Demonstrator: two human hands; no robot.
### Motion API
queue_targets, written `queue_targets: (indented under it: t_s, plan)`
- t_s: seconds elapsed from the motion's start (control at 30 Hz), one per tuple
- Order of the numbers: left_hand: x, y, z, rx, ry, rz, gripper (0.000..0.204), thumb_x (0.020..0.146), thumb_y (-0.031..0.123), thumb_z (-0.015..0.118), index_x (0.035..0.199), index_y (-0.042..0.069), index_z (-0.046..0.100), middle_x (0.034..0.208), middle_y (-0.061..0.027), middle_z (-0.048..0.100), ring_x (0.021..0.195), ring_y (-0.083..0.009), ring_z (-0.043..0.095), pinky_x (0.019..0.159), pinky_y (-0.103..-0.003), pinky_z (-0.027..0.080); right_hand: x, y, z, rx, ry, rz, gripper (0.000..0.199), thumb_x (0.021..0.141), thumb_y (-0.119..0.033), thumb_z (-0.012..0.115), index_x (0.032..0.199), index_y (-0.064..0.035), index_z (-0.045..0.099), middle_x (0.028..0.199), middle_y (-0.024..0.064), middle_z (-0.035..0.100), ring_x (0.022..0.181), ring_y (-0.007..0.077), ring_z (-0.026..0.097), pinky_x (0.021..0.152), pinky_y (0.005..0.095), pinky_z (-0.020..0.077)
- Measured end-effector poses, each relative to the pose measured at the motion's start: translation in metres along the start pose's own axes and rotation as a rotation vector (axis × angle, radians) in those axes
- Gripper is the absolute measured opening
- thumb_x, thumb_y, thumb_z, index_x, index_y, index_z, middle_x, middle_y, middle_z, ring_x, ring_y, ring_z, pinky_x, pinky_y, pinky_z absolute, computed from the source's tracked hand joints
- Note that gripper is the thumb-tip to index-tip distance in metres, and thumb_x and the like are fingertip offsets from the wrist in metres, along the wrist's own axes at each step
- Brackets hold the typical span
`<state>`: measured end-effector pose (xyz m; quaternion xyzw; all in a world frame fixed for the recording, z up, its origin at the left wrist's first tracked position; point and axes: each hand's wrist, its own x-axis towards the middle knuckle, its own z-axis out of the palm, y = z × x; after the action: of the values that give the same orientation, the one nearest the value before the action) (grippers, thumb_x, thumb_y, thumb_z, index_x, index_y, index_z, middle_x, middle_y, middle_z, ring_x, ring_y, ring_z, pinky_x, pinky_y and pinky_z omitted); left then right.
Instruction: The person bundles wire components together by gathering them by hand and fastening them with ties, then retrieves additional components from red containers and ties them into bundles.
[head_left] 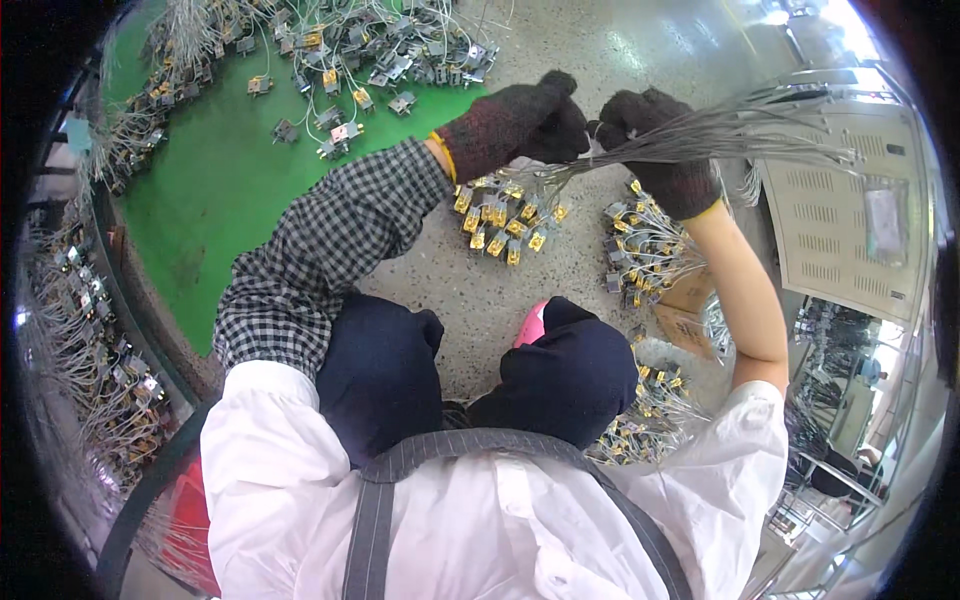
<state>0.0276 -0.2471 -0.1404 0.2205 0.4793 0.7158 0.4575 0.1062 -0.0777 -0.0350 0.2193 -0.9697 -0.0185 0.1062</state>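
A bundle of thin grey wires stretches sideways in front of me, with my right hand closed around it. Both hands wear dark knitted gloves with yellow cuffs. Small metal parts with brass-coloured faces hang in a cluster at the bundle's left end, below my gloves. My left hand is closed beside the right one, its fingertips at the bundle. A small pale piece shows between the gloves; whatever my left fingers pinch is hidden.
A heap of similar wired parts lies on the green surface ahead left. More bundles sit on the floor right of centre, near a cardboard piece. A beige vented cabinet stands at right. Further wired parts line the left.
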Motion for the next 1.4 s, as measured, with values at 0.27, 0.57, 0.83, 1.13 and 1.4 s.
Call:
queue_targets:
  t_s: [0.27,0.57,0.83,1.13,1.4]
  plan:
    - [-0.006,0.028,0.003,0.613,-0.203,0.357,0.037,0.098,0.037,0.042,0.092,0.005,0.061,0.083,-0.0027,0.061,0.072,-0.0107,0.06,0.071,-0.026,0.05,-0.01,0.002,0.004,0.339,0.083,-0.037,0.011,0.078,-0.012,0.066,0.088,-0.0081,0.065,0.081,0.0081,0.063,0.072,0.0251,0.059,0.067,0.037,0.0481]
    - [-0.03,0.017,-0.032,1.232,-0.159,0.849,0.035,0.083,0.044,0.061,0.086,0.01,0.066,0.089,-0.0071,0.065,0.093,-0.025,0.06,0.082,-0.042,0.045,-0.073,-0.013,-0.011,0.18,-0.088,0.299,0.038,0.077,-0.017,0.071,0.111,-0.0036,0.06,0.104,0.0129,0.063,0.092,0.0253,0.062,0.082,0.034,0.0482]
    - [0.024,-0.032,0.018,0.999,-0.223,0.695,0.053,0.087,0.062,0.045,0.086,0.015,0.07,0.079,-0.0062,0.066,0.073,-0.024,0.063,0.084,-0.04,0.047,0.028,-0.085,-0.064,1.376,0.824,0.337,0.023,0.097,-0.022,0.048,0.106,-0.0041,0.057,0.071,0.0032,0.055,0.062,0.0157,0.052,0.059,0.0294,0.045]
    - [-0.082,-0.002,0.005,0.942,-0.05,-0.04,0.035,0.081,0.044,0.068,0.087,0.009,0.072,0.082,-0.0055,0.071,0.071,-0.0133,0.066,0.068,-0.031,0.052,0.086,-0.137,-0.077,2.119,0.469,0.198,0.029,0.099,-0.033,0.042,0.077,-0.0145,0.045,0.058,-0.0025,0.038,0.041,0.0106,0.034,0.035,0.0237,0.0277]
    - [-0.23,0.023,-0.084,1.835,1.049,0.582,0.033,0.065,0.014,0.065,0.097,0.009,0.061,0.076,-0.0092,0.06,0.066,-0.0268,0.062,0.055,-0.039,0.048,0.202,-0.215,-0.075,1.836,0.951,0.049,0.023,0.098,-0.031,0.045,0.085,-0.0124,0.05,0.059,-0.0022,0.039,0.043,0.0102,0.036,0.038,0.0237,0.0296]
